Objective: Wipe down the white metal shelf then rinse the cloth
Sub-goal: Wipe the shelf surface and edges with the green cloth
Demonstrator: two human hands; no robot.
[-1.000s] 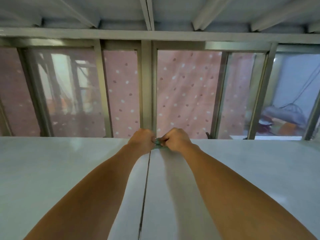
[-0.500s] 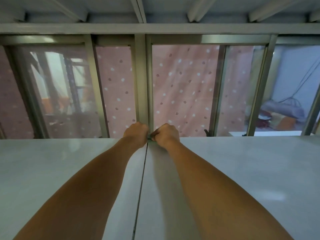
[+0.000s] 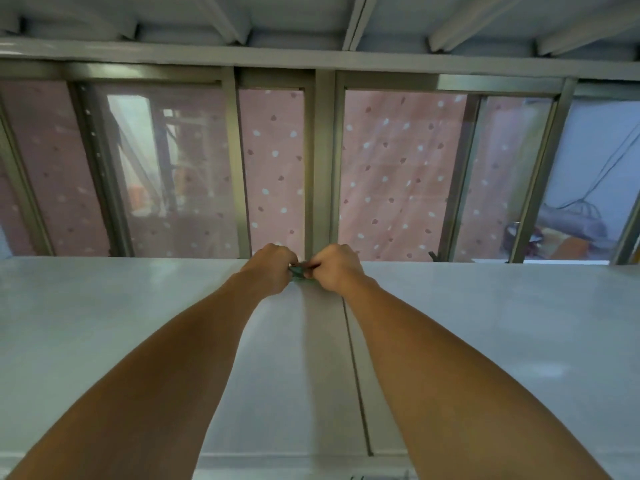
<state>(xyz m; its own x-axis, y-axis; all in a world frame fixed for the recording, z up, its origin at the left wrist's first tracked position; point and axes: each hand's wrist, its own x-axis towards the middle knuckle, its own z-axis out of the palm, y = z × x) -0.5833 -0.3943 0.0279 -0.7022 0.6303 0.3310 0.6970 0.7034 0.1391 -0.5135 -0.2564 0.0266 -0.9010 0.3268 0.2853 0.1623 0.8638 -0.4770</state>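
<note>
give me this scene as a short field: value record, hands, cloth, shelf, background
left hand: fisted at the far edge of the shelf, gripping the cloth
right hand: fisted beside it, gripping the same cloth
cloth: green, bunched between both fists, mostly hidden
white metal shelf: flat top, both forearms stretched across it
seam: dark line running front to back, under the right forearm
window frame: metal, behind the shelf
curtain: pink with dots, behind the glass

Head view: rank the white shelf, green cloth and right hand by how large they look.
1. White shelf, spanning the frame.
2. Right hand.
3. Green cloth, only a sliver showing between the right hand and the left hand.
</note>
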